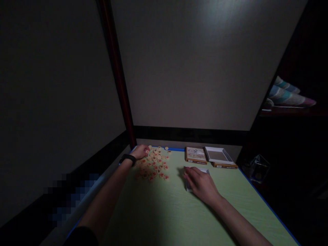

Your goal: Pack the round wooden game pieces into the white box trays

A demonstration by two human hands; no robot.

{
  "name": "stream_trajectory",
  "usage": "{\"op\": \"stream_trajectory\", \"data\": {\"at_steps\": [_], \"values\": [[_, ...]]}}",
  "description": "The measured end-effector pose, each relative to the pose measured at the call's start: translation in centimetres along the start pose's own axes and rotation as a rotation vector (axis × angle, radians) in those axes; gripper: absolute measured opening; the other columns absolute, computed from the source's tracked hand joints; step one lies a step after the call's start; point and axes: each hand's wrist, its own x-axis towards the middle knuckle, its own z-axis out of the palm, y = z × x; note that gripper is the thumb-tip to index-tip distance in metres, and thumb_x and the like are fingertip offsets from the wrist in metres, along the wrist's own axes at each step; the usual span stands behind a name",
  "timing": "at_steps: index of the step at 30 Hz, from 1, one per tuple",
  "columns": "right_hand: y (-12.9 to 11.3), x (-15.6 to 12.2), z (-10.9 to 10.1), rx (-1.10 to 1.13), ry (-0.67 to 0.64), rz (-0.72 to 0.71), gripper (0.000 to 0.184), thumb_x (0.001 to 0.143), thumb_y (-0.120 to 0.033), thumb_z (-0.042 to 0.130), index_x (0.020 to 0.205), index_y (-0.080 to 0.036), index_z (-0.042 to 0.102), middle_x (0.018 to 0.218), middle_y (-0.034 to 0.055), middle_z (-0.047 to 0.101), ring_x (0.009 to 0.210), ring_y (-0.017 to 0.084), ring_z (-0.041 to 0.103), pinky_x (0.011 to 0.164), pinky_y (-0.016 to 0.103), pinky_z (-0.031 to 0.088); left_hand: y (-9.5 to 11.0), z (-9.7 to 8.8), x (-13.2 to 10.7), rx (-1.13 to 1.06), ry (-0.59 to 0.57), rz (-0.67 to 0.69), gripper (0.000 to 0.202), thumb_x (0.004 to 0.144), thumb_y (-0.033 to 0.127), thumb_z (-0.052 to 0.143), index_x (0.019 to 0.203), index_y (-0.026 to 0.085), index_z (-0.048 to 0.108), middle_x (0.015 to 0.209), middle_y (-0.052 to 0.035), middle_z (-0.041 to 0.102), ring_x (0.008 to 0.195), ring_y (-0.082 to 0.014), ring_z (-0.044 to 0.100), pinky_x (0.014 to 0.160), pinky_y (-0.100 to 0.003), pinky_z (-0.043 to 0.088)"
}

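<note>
Many round wooden Chinese chess pieces [155,164] with red or dark characters lie loosely spread on the green tabletop. My left hand [140,152], with a dark band on its wrist, reaches to the far left edge of the pieces; its fingers are closed around a Chinese chess piece [147,151]. Over a small pale open box [189,186] on the table is my right hand [201,183]. Its fingers are bent and pressed together above the box's left side, and what they hold, if anything, is too dark to make out. The hand covers most of the box's inside.
A flat printed box [196,155] lies at the back of the table [179,212]. To its right, a white empty tray [218,154] rests on another printed box [225,165]. Walls stand behind and left. A dark shelf on the right holds striped cloth [288,95].
</note>
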Motion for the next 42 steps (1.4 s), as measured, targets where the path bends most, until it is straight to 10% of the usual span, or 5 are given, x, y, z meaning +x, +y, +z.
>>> {"op": "stream_trajectory", "data": {"at_steps": [8, 14, 20, 26, 42], "values": [[0.6, 0.4, 0.3, 0.221, 0.122, 0.063, 0.024, 0.094, -0.024, 0.046, 0.108, -0.022, 0.065, 0.099, 0.0084, 0.074, 0.087, 0.021, 0.07, 0.077, 0.032, 0.056, 3.5, -0.2, -1.0, -0.102, 0.133, 0.055, 0.029, 0.075, 0.008, 0.056, 0.098, 0.017, 0.072, 0.085, -0.0028, 0.072, 0.081, -0.0147, 0.065, 0.07, -0.02, 0.047], [3.1, 0.8, -0.6, 0.18, 0.106, 0.283, 0.019, 0.09, -0.029, 0.048, 0.104, -0.02, 0.059, 0.085, 0.0061, 0.074, 0.072, 0.022, 0.069, 0.065, 0.03, 0.05, 10.4, 4.5, -5.0, -0.583, 0.128, 0.238, 0.023, 0.076, 0.02, 0.063, 0.098, 0.015, 0.07, 0.08, -0.0019, 0.07, 0.069, -0.0129, 0.062, 0.061, -0.02, 0.046], [4.6, 0.6, -1.4, -0.002, -0.085, 0.343, 0.018, 0.09, -0.025, 0.051, 0.103, -0.017, 0.06, 0.084, 0.0079, 0.072, 0.074, 0.022, 0.067, 0.064, 0.028, 0.044, 15.6, 8.8, -9.9, -0.545, 0.036, 0.323, 0.027, 0.081, 0.02, 0.061, 0.106, 0.022, 0.071, 0.079, 0.0009, 0.072, 0.067, -0.014, 0.062, 0.067, -0.023, 0.048], [4.3, 0.7, -1.3, -0.122, -0.228, 0.151, 0.01, 0.083, -0.025, 0.065, 0.08, -0.019, 0.073, 0.087, 0.0106, 0.07, 0.092, 0.026, 0.063, 0.079, 0.031, 0.045, 16.0, 9.5, -11.5, -0.428, 0.012, 0.396, 0.02, 0.086, 0.018, 0.057, 0.101, 0.024, 0.069, 0.096, -0.0016, 0.074, 0.083, -0.0173, 0.066, 0.076, -0.025, 0.048], [3.7, 0.8, -0.7, -0.064, -0.215, 0.258, 0.022, 0.089, -0.013, 0.051, 0.096, -0.018, 0.071, 0.093, 0.009, 0.074, 0.091, 0.022, 0.065, 0.075, 0.026, 0.041, 15.4, 10.0, -11.7, -0.306, -0.004, 0.483, 0.012, 0.09, 0.017, 0.054, 0.094, 0.022, 0.065, 0.098, -0.004, 0.07, 0.097, -0.021, 0.061, 0.086, -0.03, 0.045]]}}
